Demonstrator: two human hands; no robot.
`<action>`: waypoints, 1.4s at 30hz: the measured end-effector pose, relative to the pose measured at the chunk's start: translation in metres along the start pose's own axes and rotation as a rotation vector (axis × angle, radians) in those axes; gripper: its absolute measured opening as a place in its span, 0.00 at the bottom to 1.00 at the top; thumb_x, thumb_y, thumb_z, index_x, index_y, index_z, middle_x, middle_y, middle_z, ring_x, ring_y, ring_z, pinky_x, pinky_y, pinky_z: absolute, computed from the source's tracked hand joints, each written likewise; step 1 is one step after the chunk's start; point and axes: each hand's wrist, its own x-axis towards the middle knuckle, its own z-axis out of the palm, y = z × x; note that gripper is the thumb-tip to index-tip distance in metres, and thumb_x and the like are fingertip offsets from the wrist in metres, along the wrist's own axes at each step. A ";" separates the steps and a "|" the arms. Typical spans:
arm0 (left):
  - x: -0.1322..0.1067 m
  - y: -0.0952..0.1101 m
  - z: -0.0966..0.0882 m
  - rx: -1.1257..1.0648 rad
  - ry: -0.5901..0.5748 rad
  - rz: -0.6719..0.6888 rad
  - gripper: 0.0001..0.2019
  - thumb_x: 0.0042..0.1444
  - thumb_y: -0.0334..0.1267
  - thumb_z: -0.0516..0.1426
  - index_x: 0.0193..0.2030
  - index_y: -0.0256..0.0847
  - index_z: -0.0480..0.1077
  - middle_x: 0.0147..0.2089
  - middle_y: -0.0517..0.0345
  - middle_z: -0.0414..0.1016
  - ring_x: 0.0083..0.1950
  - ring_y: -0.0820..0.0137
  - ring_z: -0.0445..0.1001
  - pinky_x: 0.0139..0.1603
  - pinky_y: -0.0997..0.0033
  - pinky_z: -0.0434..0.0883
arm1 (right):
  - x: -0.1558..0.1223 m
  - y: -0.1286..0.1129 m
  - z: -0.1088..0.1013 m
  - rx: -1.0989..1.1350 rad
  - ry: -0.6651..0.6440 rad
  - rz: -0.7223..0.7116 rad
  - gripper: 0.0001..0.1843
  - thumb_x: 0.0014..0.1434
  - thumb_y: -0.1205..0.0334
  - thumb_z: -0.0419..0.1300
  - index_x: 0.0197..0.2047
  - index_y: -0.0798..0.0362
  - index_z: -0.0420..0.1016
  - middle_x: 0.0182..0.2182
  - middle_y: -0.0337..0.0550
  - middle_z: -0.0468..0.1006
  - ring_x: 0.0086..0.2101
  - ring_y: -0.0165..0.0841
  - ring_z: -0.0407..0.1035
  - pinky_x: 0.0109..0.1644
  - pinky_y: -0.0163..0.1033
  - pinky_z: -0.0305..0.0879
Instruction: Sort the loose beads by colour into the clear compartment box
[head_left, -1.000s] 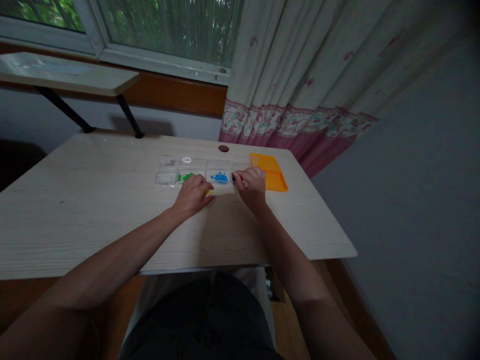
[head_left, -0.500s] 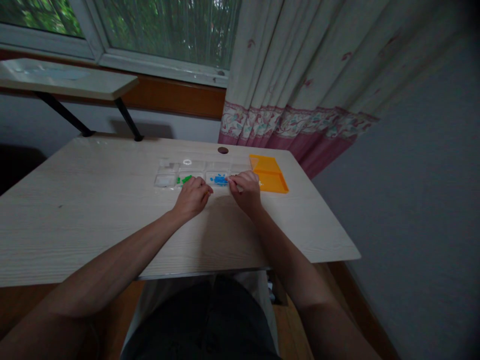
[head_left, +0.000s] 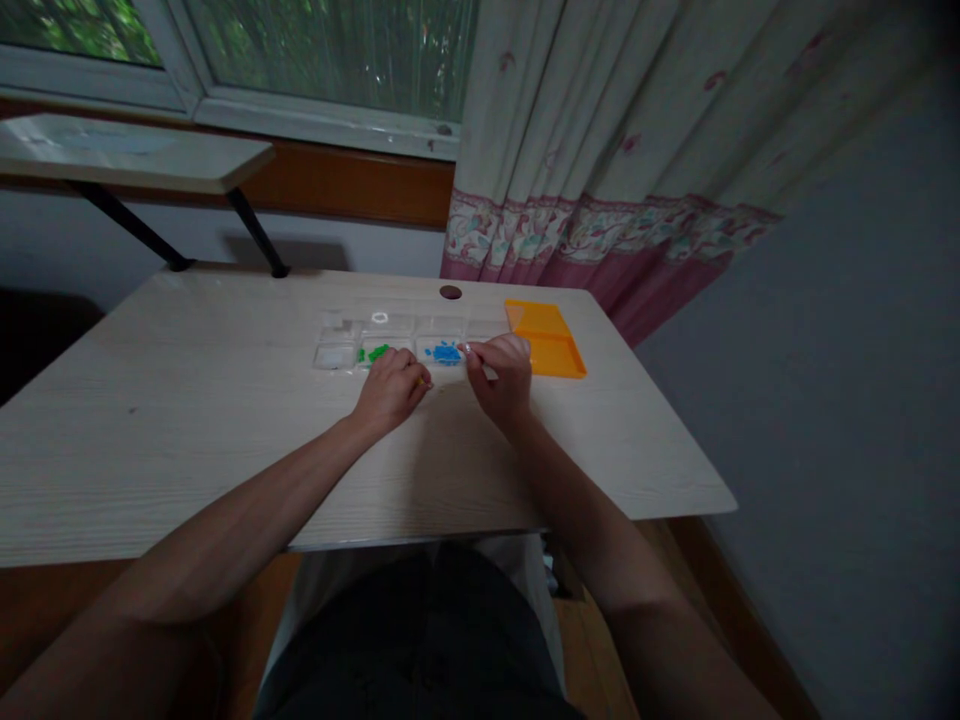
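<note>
Daylight from a window falls dimly on a pale wood-grain desk (head_left: 225, 420) set against a floral curtain (head_left: 600, 150). On it, the right hand (head_left: 501, 378) has its thumb and forefinger pinched close together at the near edge of a clear plastic compartment tray (head_left: 390, 342); whatever it pinches is too small to make out. The left hand (head_left: 390, 388) rests curled on the desk just below the tray, fingers bent inward, with a small yellowish bit showing at its fingertips; I cannot tell whether it grips that bit. In the tray, green pieces (head_left: 373, 353) sit in one near compartment and blue pieces (head_left: 445, 352) in the next, touching neither hand. The leftmost compartment holds something pale, and the far row looks mostly bare. A flat orange plastic lid (head_left: 546, 338) lies just right of the tray. Judging by this, two colours look already gathered, with several compartments still unfilled.
</note>
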 end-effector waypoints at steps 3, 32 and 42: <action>0.000 0.001 0.000 0.009 -0.002 0.005 0.07 0.62 0.39 0.58 0.39 0.40 0.76 0.41 0.49 0.70 0.46 0.58 0.66 0.47 0.58 0.64 | -0.002 0.000 0.002 -0.010 -0.025 0.011 0.18 0.69 0.55 0.51 0.37 0.49 0.80 0.28 0.42 0.77 0.36 0.36 0.67 0.46 0.44 0.57; 0.005 -0.004 0.007 -0.606 0.169 -0.254 0.12 0.65 0.40 0.53 0.32 0.40 0.73 0.33 0.55 0.70 0.39 0.68 0.70 0.42 0.67 0.69 | -0.012 -0.005 0.026 -0.095 -0.346 -0.133 0.16 0.71 0.52 0.52 0.48 0.44 0.81 0.36 0.42 0.81 0.41 0.36 0.66 0.51 0.45 0.50; 0.004 0.002 -0.001 -0.536 0.182 -0.226 0.13 0.65 0.41 0.53 0.30 0.41 0.72 0.31 0.55 0.69 0.37 0.67 0.68 0.39 0.66 0.68 | -0.014 -0.008 0.025 -0.101 -0.352 -0.199 0.12 0.70 0.56 0.54 0.44 0.44 0.79 0.36 0.40 0.81 0.40 0.35 0.66 0.52 0.46 0.50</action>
